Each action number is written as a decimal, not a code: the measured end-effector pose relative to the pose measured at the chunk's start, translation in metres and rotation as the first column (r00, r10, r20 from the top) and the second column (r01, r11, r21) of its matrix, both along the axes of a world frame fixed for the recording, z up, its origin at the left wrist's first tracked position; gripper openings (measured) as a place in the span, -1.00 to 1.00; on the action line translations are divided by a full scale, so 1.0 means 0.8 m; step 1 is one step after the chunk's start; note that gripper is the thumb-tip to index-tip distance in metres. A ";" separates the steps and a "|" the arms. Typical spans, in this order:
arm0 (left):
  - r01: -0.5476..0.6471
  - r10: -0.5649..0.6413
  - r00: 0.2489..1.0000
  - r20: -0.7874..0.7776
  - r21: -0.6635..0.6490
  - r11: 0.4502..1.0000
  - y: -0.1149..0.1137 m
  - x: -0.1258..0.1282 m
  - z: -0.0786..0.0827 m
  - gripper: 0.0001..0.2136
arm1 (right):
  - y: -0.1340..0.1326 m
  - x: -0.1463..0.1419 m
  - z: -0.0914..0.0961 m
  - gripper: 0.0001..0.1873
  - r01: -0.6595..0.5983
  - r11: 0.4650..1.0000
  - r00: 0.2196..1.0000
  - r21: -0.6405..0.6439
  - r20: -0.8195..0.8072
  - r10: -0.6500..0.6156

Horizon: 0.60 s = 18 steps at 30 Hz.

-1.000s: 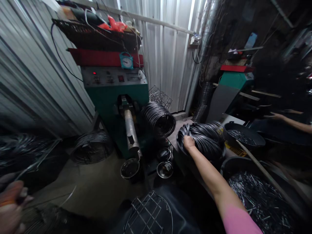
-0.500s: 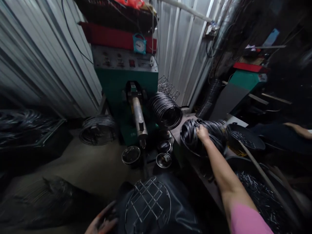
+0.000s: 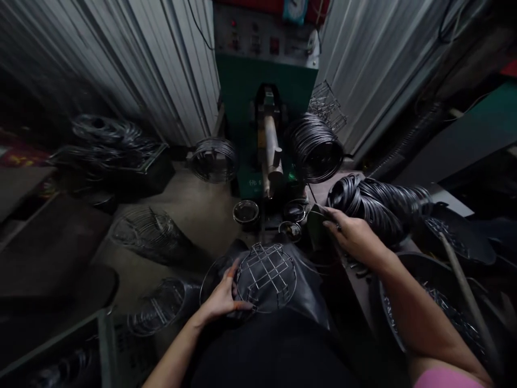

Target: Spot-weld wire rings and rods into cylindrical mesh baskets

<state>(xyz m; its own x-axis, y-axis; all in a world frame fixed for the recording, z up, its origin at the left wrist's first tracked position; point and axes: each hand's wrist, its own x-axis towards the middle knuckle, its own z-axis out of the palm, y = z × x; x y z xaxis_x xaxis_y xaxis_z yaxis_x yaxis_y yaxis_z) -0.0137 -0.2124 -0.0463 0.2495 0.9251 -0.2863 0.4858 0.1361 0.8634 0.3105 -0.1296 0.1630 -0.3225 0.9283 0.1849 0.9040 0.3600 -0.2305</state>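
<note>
On the lap, the left hand [image 3: 221, 297] is gripping a wire grid [image 3: 265, 276] to steady it, while the right hand [image 3: 352, 235], fingers loosely curled, is resting beside wire rings [image 3: 379, 202].

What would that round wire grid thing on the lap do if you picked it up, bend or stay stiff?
The wire grid would probably stay stiff, since its crossing wires join to a round rim. It looks light, being mostly gaps. The left hand grips its edge with fingers only, which suggests little weight. Being round, it might roll if dropped on edge.
</note>
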 end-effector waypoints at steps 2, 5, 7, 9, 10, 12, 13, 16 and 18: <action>-0.016 0.016 1.000 -0.017 0.032 0.999 -0.003 0.007 0.006 0.09 | -0.007 -0.023 -0.003 -0.55 -0.084 0.996 0.996 -0.037 -0.021 0.083; -0.083 0.088 0.993 -0.084 0.065 0.994 -0.011 0.025 0.009 0.10 | -0.013 -0.046 -0.007 -0.60 -0.126 0.988 0.991 -0.087 0.038 0.130; -0.140 0.145 0.982 -0.124 0.047 0.989 -0.018 0.038 0.007 0.11 | -0.017 -0.056 -0.009 -0.65 -0.142 0.987 0.987 -0.075 0.057 0.147; -0.166 0.171 0.977 -0.130 0.043 0.985 -0.021 0.046 0.003 0.08 | -0.020 -0.063 -0.011 -0.67 -0.173 0.984 0.985 -0.051 0.019 0.174; -0.169 0.175 0.977 -0.124 0.053 0.984 -0.020 0.047 0.001 0.07 | -0.021 -0.065 -0.013 -0.67 -0.184 0.982 0.983 -0.040 -0.021 0.184; -0.161 0.169 0.980 -0.107 0.081 0.984 -0.013 0.044 -0.003 0.04 | -0.020 -0.070 -0.021 -0.68 -0.190 0.982 0.973 -0.025 -0.142 0.184; -0.137 0.146 0.985 -0.091 0.097 0.986 -0.008 0.040 -0.005 0.04 | -0.018 -0.073 -0.027 -0.69 -0.183 0.983 0.960 -0.022 -0.219 0.174; -0.007 0.006 1.000 0.006 0.145 0.989 0.012 0.024 -0.006 0.05 | -0.007 -0.083 -0.062 -0.71 -0.146 0.986 0.896 -0.080 -0.434 0.097; 0.064 -0.076 0.995 0.070 0.150 0.987 0.021 0.014 -0.003 0.06 | -0.001 -0.089 -0.097 -0.73 -0.121 0.975 0.869 -0.187 -0.494 0.013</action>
